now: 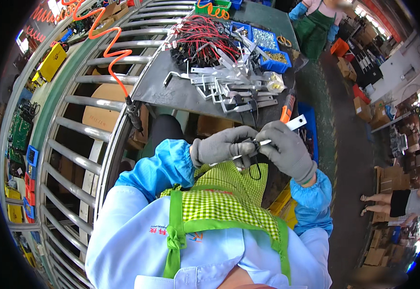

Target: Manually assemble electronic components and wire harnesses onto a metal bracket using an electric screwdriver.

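Note:
My left hand [224, 146], in a grey glove, is closed with fingertips pinching a small black part with a thin black cable loop [255, 174]. Its exact kind is partly covered by the fingers. My right hand [287, 149], also gloved in grey, is closed round a flat silver metal bracket [297, 122]; one end with a hole sticks out above the fingers. Both hands meet over my lap, just off the table's near edge. On the dark table [164, 91] beyond lie a pile of bent metal brackets [229, 84] and a heap of red and black wires [205, 38].
Blue bins [275, 61] of small metal fasteners stand at the table's far right. An orange-handled tool [288, 108] lies at the near right corner. Left, a screwdriver [134, 114] hangs on an orange coiled hose beside a roller conveyor [77, 125]. A co-worker in a green apron [313, 31] stands beyond.

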